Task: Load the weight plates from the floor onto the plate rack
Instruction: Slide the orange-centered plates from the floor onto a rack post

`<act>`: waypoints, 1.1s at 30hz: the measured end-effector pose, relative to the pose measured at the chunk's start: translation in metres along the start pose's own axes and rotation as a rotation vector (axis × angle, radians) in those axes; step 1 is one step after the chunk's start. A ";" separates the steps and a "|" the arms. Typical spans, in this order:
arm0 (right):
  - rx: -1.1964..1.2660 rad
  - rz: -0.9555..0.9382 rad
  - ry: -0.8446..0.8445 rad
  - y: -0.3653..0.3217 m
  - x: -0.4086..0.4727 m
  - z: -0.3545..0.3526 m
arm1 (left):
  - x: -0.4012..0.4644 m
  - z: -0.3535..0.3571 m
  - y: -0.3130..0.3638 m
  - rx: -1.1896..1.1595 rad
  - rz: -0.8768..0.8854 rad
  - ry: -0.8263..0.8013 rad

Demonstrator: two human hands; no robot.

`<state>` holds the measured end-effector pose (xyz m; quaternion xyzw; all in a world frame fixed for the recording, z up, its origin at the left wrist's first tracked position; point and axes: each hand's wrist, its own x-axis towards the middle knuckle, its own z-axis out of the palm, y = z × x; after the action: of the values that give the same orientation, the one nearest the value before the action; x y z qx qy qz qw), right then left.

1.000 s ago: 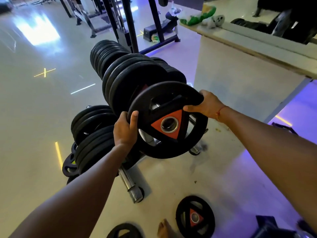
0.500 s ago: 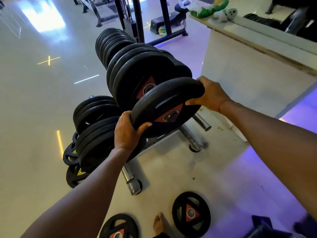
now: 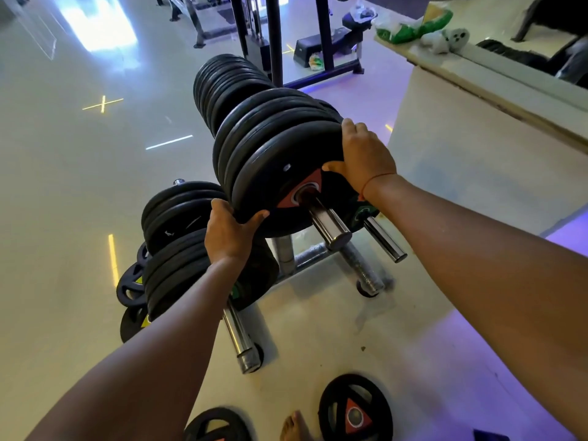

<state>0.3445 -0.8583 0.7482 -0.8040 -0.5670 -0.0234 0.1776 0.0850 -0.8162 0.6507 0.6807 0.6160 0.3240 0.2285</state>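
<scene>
the black weight plate (image 3: pixel 280 183) with the red triangle hub sits threaded on a chrome peg (image 3: pixel 327 222) of the plate rack (image 3: pixel 288 253), pressed close against the plates behind it. the left hand (image 3: pixel 229 232) curls round its lower rim and the right hand (image 3: pixel 362 154) grips the upper right edge, thumb on the face. it looks heavy, rigid and rubber-coated, so probably grippy rather than slick; opposite points of the rim seem the safest hold. two more plates lie on the floor (image 3: pixel 318 316), one at bottom right (image 3: pixel 354 409) and one at the bottom edge (image 3: pixel 216 424), beside a bare foot (image 3: pixel 294 426).
</scene>
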 end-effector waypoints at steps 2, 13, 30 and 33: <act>0.000 0.004 0.002 -0.001 0.005 0.001 | 0.007 -0.001 -0.001 0.014 0.000 -0.021; 0.294 0.094 -0.028 0.021 -0.017 0.000 | -0.016 0.007 -0.005 -0.011 -0.104 -0.087; 0.474 0.857 -0.354 0.216 -0.382 0.229 | -0.272 0.246 -0.089 0.247 -0.037 -0.670; 0.490 0.949 -0.462 0.229 -0.443 0.290 | -0.310 0.301 -0.127 0.329 0.025 -0.789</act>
<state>0.3503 -1.2351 0.3113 -0.8898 -0.1574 0.3669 0.2211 0.2050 -1.0782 0.3044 0.7872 0.5167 -0.0612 0.3311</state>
